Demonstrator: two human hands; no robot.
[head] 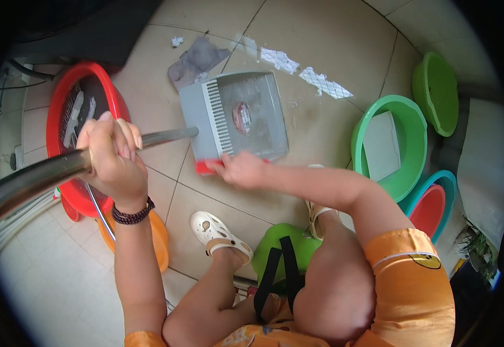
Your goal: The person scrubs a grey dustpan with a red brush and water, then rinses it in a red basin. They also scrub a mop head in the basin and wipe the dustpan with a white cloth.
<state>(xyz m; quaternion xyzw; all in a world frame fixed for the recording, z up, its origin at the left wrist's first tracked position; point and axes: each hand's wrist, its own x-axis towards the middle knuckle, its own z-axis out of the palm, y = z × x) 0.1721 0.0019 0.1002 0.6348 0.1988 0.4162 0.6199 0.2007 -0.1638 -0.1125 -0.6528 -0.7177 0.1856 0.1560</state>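
Note:
My left hand (pixel 114 162) grips the metal pole (pixel 169 136) of a grey long-handled dustpan (pixel 202 121), which lies on the tiled floor. A row of white comb teeth crosses the dustpan, and inside its wet tray sits a small round reddish thing that I cannot identify. At the dustpan's near edge, my right hand (pixel 243 170) is slightly blurred, its fingers closed around a red object (pixel 206 167) whose kind is unclear. Part of the red object is hidden by the hand.
A red basin (pixel 52 112) holds soaking items at left, above an orange basin (pixel 161 243). A grey cloth (pixel 198 60) lies beyond the dustpan. At right stand a light-green basin (pixel 421 130) with a white board (pixel 382 145), a green basin (pixel 440 93) and a blue basin (pixel 449 191).

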